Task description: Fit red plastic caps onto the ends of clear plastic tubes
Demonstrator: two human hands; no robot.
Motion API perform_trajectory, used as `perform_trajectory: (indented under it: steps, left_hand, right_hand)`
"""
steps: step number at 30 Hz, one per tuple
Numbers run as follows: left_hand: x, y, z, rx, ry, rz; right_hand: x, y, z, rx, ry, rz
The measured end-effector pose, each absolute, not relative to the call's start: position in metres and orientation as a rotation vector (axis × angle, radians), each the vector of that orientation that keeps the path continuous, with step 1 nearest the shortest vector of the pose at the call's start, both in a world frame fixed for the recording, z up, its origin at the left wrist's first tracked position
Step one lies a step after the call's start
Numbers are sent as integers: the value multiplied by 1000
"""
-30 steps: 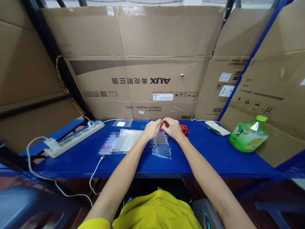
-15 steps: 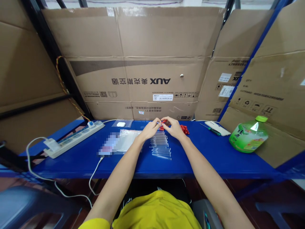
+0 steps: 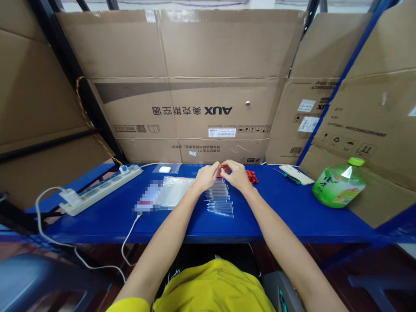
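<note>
At the back middle of the table, my left hand (image 3: 207,177) and my right hand (image 3: 238,174) meet fingertip to fingertip. A small red piece (image 3: 224,166) sits between the curled thumb and fingers of my right hand. My left fingers are pinched together beside it; what they hold is too small and hidden to make out. Below the hands lies a row of thin clear tubes (image 3: 220,204), laid crosswise. Just right of my right hand is a pile of small red pieces (image 3: 251,177). More red shows under my fingers, partly covered.
Clear plastic bags (image 3: 173,193) and a blurred-out flat object (image 3: 147,198) with a cable lie left. A power strip (image 3: 102,188) and a white case (image 3: 165,169) are farther left. Right are a screwdriver (image 3: 292,179), a white slab (image 3: 300,175) and a green bottle (image 3: 339,184). Cardboard (image 3: 195,56) walls the back.
My left hand has shifted slightly right and turned, its fingers drawn closer together. My right hand stays nearly in place, with red still at its fingertips.
</note>
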State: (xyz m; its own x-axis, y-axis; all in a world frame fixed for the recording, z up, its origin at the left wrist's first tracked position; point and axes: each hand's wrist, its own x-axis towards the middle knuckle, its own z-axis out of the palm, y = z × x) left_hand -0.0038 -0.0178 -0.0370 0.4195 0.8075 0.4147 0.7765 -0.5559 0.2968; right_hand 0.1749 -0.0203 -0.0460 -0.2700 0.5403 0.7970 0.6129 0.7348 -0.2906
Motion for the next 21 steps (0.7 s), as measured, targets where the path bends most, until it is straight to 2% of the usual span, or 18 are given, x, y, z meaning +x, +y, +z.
perform_trajectory:
  steps: [9,21]
  left_hand:
    - [2,-15,-40,2602,1442,831]
    - [1,-15,-36,2606,1222,926]
  right_hand:
    - [175,-19,-46,-935,-1943,-229]
    - [173,-19,-43,-914,-1894,-160]
